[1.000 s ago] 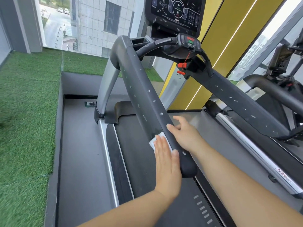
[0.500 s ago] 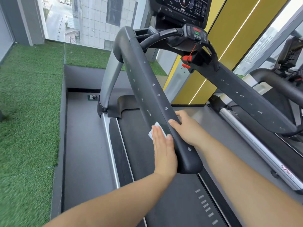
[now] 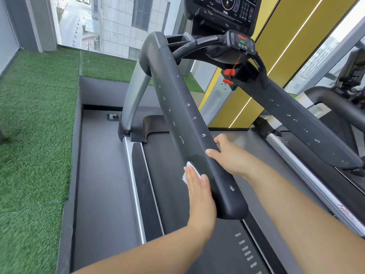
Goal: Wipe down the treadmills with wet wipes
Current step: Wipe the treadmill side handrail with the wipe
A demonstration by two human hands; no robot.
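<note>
The treadmill (image 3: 169,194) has a long black side rail (image 3: 177,107) that runs from high up by the screen (image 3: 223,6) down toward the person, and most of it lies up and away from both hands. The right hand (image 3: 231,157) holds the rail from the far side, thumb on top, while the left hand (image 3: 199,192) lies flat with straight fingers on the near side. Under its fingertips the little wet wipe (image 3: 187,171) is pressed on the rail, so I think the next rub should go up along it.
</note>
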